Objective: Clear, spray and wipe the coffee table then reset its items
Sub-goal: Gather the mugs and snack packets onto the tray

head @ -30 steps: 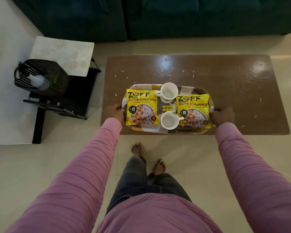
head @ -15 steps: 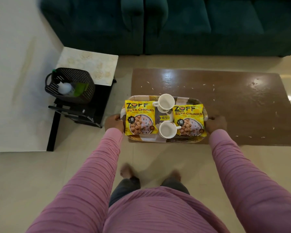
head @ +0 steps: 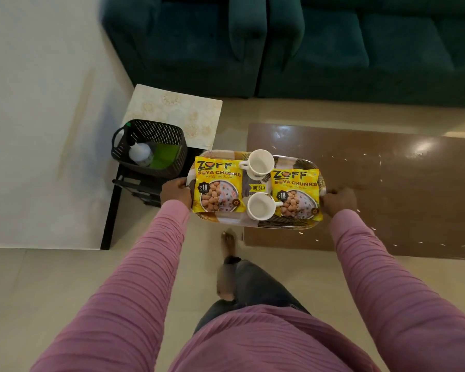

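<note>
Fingers of the left hand (head: 175,194) curl closed around the left end of the tray (head: 227,220); those of the right hand (head: 339,201) wrap the right end in the same way, knuckles up.

Head view. Tray is held level, off any surface, partly over the left end of the coffee table (head: 387,200) and partly over bare floor. On it lie two yellow snack packets, one at the left (head: 218,185) and one at the right (head: 297,195), flat and face up. Two white cups stand between them: the far cup (head: 261,164) with its handle to the left, the near cup (head: 260,206) with its handle to the right. Pale crumbs are scattered over the brown tabletop.

Left of the tray stands a side table (head: 172,114) with a pale patterned top and a black frame. A black basket (head: 149,146) sits at its near edge, holding a white bottle (head: 141,154) and a green cloth (head: 165,156). A dark green sofa (head: 306,44) runs along the far side.

Both arms, in pink ribbed sleeves, reach forward nearly straight. One bare foot (head: 229,242) shows below the tray, blurred.
</note>
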The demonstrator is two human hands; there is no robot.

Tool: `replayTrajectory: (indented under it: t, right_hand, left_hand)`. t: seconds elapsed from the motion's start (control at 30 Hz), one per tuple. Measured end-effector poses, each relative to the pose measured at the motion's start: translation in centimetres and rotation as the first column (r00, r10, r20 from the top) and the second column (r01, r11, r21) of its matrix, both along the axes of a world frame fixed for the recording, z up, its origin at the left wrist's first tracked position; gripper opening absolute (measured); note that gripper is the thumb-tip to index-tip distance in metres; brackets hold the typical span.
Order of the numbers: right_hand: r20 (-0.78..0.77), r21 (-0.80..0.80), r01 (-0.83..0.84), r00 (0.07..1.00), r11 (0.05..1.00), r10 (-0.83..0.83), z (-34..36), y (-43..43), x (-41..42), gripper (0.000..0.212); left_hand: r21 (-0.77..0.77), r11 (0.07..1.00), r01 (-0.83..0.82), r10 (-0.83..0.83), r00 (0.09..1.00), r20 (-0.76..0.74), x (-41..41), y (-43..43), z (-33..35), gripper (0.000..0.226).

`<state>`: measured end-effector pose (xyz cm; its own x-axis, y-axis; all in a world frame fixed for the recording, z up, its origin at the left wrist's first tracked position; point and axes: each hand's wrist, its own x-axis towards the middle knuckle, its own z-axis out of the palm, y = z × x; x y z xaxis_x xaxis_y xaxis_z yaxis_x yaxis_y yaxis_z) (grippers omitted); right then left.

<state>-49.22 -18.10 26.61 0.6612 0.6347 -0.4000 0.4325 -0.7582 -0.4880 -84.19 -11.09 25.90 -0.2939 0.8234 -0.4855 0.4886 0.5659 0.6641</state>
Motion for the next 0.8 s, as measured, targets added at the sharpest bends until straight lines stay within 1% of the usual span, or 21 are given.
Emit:
replayTrajectory:
  t: [0.13,0.23,0.33,0.43,0.67,0.8]
  right_hand:
    - [-0.01,-0.006,-0.02,1.0,1.0,0.019,-1.0,4.0,-2.3,0.022]
    - [-0.013,-0.018,-0.036,0.999,0.999,0.036,-1.8,7.5,-4.0,0.023]
    - [-0.053,-0.024,-0.021,0.998,1.0,0.019,-2.2,10.6,-5.6,0.022]
    - [-0.072,-0.031,-0.049,0.996,0.998,0.047,-2.5,13.8,-6.9,0.022]
    - [-0.093,-0.046,-0.103,0.991,0.994,0.099,-2.4,20.6,-9.6,0.023]
    - [-0.108,-0.057,-0.085,0.991,0.995,0.079,-2.6,23.4,-11.0,0.024]
  left_hand:
    - [-0.013,1.0,0.026,-0.026,0.998,-0.05,-2.3,3.8,0.0,0.033]
    - [-0.032,0.999,0.007,-0.009,0.999,-0.044,-4.1,7.1,-0.3,0.035]
    - [-0.061,0.998,0.013,-0.018,0.997,-0.075,-5.6,10.0,0.0,0.035]
    - [-0.076,0.997,0.004,-0.013,0.994,-0.112,-7.0,12.7,0.2,0.034]
    - [-0.124,0.988,-0.089,0.08,0.994,-0.073,-9.9,17.5,-0.1,0.031]
    - [-0.158,0.984,-0.084,0.07,0.993,-0.092,-11.3,20.2,-0.1,0.032]
